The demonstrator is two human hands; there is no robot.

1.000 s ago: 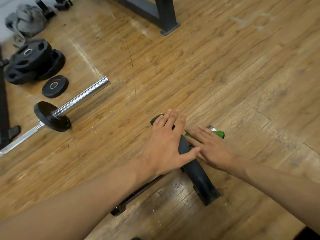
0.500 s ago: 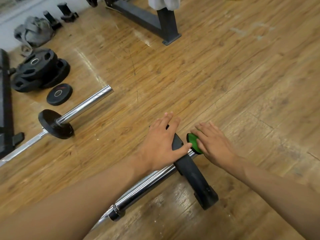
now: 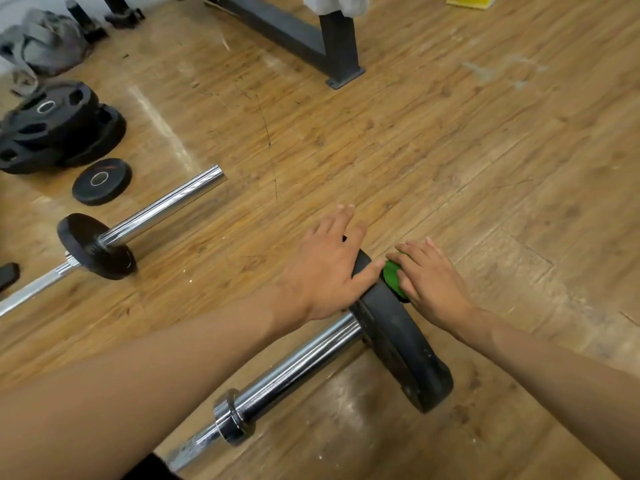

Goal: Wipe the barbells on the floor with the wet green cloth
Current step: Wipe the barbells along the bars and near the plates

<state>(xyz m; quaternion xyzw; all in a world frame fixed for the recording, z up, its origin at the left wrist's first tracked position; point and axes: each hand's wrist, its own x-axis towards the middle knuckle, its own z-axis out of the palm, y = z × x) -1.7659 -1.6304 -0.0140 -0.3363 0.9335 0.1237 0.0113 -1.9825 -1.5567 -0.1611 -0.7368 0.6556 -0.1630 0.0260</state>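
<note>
Head view: the left hand lies flat, fingers straight, over the top rim of the round black weight plate on the chrome steel barbell, which lies on the wooden plank floor. The right hand, fingers straight, presses the crumpled green cloth against the plate's outer face

A chrome steel barbell lies on the wooden floor, its black round plate standing on edge. A bunched green cloth presses against the plate's far face. A second chrome barbell lies well apart, leftward.
</note>
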